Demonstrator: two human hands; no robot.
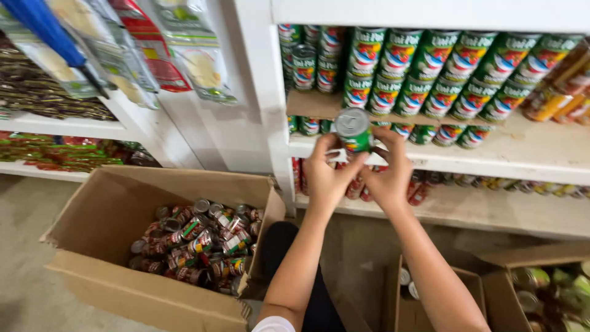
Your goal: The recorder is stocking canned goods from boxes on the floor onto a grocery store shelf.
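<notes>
While I crouch in front of the white shelves [528, 161], both my hands meet on one small green can [354, 130], its silver lid tipped toward me. My left hand [324, 175] grasps it from the left and below, fingers curled against its side; my right hand [389, 175] closes on it from the right, fingertips up by the label. The can hangs just in front of the front edge of the middle shelf, near that shelf's left end, beside the white upright post [264, 92].

Behind it stand rows of matching green cans [430, 71], stacked two high on a sheet of cardboard — more of them sit underneath, at the shelf's back. Orange-brown jars [562, 92] fill the right end. On the lower shelf lie red cans [362, 187], partly hidden by my hands.

On the floor to my left sits an open cardboard box [110, 246] — small red and green cans [196, 243] lie heaped in it. Two smaller open boxes [491, 289] stand at my right.
</notes>
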